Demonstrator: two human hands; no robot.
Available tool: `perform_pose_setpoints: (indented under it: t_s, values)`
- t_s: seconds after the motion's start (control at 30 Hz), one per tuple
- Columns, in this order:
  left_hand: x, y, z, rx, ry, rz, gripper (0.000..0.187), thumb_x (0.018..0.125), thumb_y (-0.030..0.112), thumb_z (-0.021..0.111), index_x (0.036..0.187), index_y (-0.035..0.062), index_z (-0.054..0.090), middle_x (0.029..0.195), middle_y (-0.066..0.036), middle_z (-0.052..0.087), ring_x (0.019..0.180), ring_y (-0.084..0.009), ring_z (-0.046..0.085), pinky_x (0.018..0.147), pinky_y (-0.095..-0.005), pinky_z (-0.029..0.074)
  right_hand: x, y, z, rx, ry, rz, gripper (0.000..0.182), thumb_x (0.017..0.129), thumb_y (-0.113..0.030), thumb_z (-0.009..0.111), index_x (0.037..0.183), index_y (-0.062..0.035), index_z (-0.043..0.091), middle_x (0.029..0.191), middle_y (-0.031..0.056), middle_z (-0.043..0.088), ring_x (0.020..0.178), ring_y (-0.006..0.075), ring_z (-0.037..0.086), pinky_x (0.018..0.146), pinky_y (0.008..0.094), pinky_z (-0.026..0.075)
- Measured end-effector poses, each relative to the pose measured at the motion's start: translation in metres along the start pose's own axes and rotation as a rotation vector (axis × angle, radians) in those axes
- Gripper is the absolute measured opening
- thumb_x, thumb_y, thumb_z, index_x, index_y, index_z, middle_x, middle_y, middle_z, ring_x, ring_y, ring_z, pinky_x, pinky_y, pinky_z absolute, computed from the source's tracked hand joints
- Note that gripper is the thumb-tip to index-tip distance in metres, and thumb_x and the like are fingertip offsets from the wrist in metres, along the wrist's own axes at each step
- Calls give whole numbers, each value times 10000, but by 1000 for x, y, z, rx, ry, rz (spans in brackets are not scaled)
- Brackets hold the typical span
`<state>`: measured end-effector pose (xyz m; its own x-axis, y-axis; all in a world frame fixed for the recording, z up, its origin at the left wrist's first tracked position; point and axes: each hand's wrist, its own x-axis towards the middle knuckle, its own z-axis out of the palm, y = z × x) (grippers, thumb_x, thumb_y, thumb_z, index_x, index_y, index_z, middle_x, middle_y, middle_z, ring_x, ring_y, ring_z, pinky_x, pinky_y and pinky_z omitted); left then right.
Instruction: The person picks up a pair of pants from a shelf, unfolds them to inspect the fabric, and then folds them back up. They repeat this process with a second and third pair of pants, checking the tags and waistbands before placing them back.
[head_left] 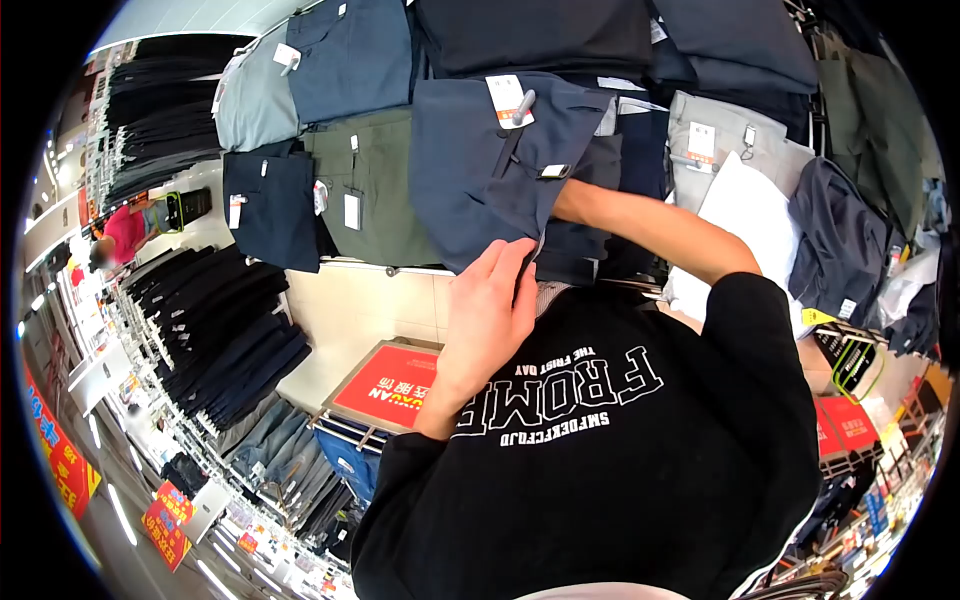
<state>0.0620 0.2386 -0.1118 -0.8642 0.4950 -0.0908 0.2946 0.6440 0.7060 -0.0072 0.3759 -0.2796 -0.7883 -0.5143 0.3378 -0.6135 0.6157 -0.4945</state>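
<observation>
A pair of folded navy trousers [455,165] lies on the display in front of me, with a white and orange tag, a grey security tag [523,105] and a small dark label [553,172] on it. My left hand [495,305] is closed on the near lower edge of these trousers. From the right, my right hand [570,203] reaches under or inside their right side; its fingers are hidden by the cloth. Folded olive trousers [375,185] lie to the left, touching the navy pair.
More folded trousers are stacked around, including a light grey pair [735,135] and a dark navy pair [268,205]. White cloth [735,235] lies at right. A red sign [390,380] stands below left, near racks of hanging trousers [215,330]. A person in pink [125,235] is far left.
</observation>
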Motion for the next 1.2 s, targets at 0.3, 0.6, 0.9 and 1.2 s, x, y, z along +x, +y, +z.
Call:
perform_pose_setpoints:
  t_s: [0.3,0.6,0.9,1.2]
  values:
    - [13,-22,23,-39,-114,129,173,854,50,638,1013,-13,613,755,-90,585,635,-206,584,591,-309,478,-124,-40,-11,-170,220,467,779,608,-213,769,1301,-8,479,1402,247,393,1335,441,319,1113,502,271]
    - [129,-45,116,191,-105,491,381,807,193,697,1118,4,585,1101,-170,614,988,-356,582,837,-430,486,-153,-76,13,-39,569,644,591,593,-72,807,1127,-56,555,1278,198,460,1151,391,481,966,448,420]
    - [170,-53,133,558,-412,462,252,776,209,713,919,42,588,925,-155,625,898,-359,620,774,-465,497,-160,-69,7,-236,690,484,236,665,-21,724,841,-46,570,894,91,534,856,271,535,728,372,437]
    - [178,-64,149,445,-100,455,151,897,170,556,912,21,573,919,-185,627,863,-388,638,754,-487,500,-172,-82,22,-274,653,445,197,709,-57,697,797,-50,521,783,68,507,740,242,518,683,347,404]
